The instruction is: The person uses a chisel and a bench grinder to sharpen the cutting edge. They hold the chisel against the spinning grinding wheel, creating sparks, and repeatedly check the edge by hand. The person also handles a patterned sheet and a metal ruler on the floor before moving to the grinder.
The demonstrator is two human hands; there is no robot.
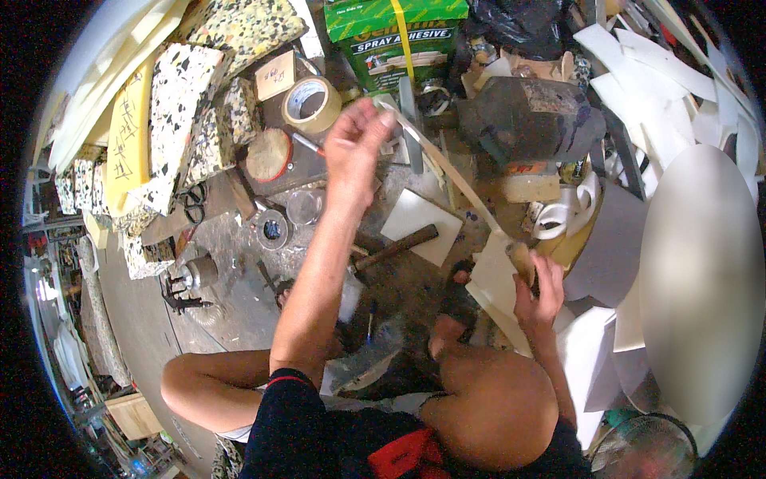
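Observation:
My left hand [357, 140] is raised ahead of me, thumb and fingers pinched on one end of a long, narrow tan strip of tape [455, 177]. The strip runs taut down to the right, to a small tan tape roll [520, 259] seen nearly edge-on. Around that roll close the fingers of my right hand [542, 291], above my right knee. Beneath the right hand lies a pale flat sheet [496, 283]. A hammer [399, 246] rests across a white square piece [423, 226] on the floor between the hands.
On the left are speckled foam blocks [183, 104], a wide tape roll [311, 104], a round tin [270, 154] and scissors [193, 203]. Ahead stands a green box [383, 60]. A dark block [531, 120] and white offcuts [646, 88] lie to the right.

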